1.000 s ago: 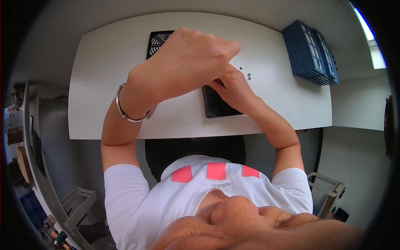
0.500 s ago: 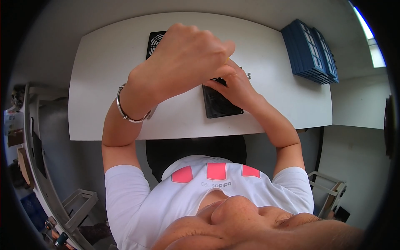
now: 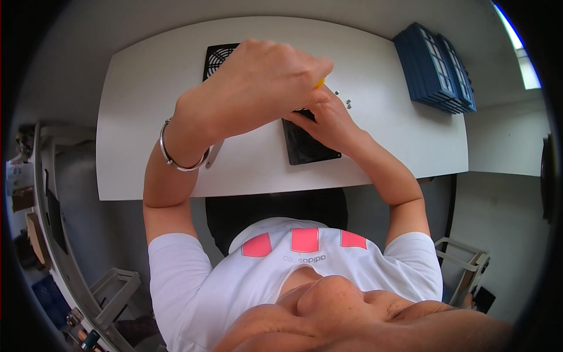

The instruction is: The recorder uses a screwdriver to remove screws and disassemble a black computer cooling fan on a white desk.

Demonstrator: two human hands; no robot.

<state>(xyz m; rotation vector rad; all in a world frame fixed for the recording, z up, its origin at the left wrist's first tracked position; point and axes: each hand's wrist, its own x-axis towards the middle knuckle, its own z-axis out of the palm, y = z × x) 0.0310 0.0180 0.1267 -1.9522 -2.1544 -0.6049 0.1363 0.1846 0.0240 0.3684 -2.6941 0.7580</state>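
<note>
My left hand (image 3: 264, 85), with a silver bangle at its wrist, is curled into a fist above the white table (image 3: 152, 129). A small yellow part (image 3: 320, 83) of what it grips sticks out by the thumb; the rest of that thing is hidden. Just below and to the right, my right hand (image 3: 328, 120) rests at the far end of a flat black panel (image 3: 308, 146), its thumb along the panel and its other fingers hidden. Beyond my left wrist lies a black fan grille (image 3: 217, 58) with curved slots, partly covered by the hand.
Several small metal screws (image 3: 349, 104) lie right of my right hand. Stacked blue frames (image 3: 431, 73) stand at the table's far right corner. A pale grey strip (image 3: 214, 154) shows beside my left wrist. The table's near edge runs in front of my body.
My left fist has turned slightly, and more of the yellow part shows. More of the grey strip by the wrist is visible. My right hand stays on the panel.
</note>
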